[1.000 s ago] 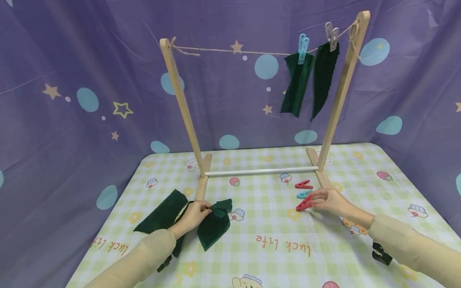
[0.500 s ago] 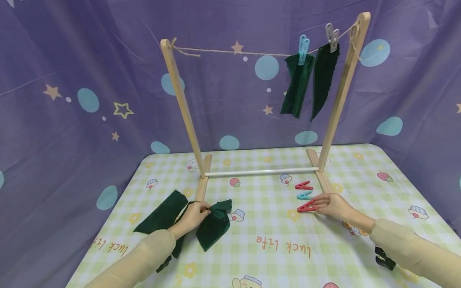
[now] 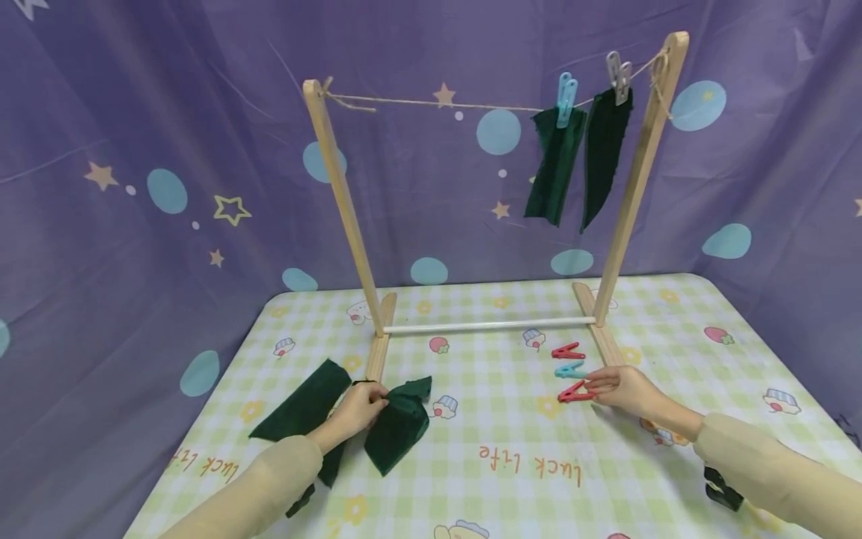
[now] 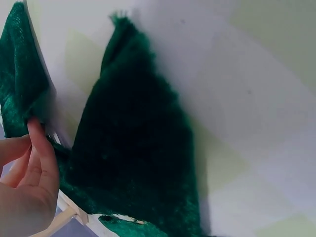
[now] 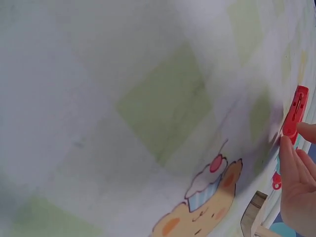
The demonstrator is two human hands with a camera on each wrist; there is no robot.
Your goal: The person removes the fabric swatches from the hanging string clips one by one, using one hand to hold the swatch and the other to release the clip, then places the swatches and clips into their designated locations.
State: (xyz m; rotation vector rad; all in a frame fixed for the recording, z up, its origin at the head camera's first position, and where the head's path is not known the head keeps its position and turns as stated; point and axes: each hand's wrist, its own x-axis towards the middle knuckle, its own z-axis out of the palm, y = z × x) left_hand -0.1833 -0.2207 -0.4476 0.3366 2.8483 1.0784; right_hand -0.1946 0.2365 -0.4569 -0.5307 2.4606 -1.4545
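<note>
In the head view my left hand (image 3: 360,412) pinches a dark green cloth piece (image 3: 399,438) near the table's front left. The left wrist view shows thumb and fingers gripping a gathered edge of the green cloth (image 4: 22,74). Another flat green cloth (image 3: 303,404) lies just left of that hand. On the right, the thumb and fingers of my right hand (image 3: 622,389) pinch one end of a red clothespin (image 3: 574,392), low over the table; the same red clothespin (image 5: 296,111) shows at the right wrist view's edge. Behind it lie a blue clothespin (image 3: 569,370) and another red clothespin (image 3: 568,351).
A wooden frame (image 3: 636,195) stands at the back with a string (image 3: 431,102) across its top. Two green cloths hang from it at the right, under a blue clothespin (image 3: 567,101) and a grey clothespin (image 3: 618,78). A white rod (image 3: 488,326) joins the feet.
The right hand has shifted slightly toward the front right with the red clothespin, which now lies flatter. The left hand keeps its pinch on the cloth, with little movement. The head view has tilted up slightly.
</note>
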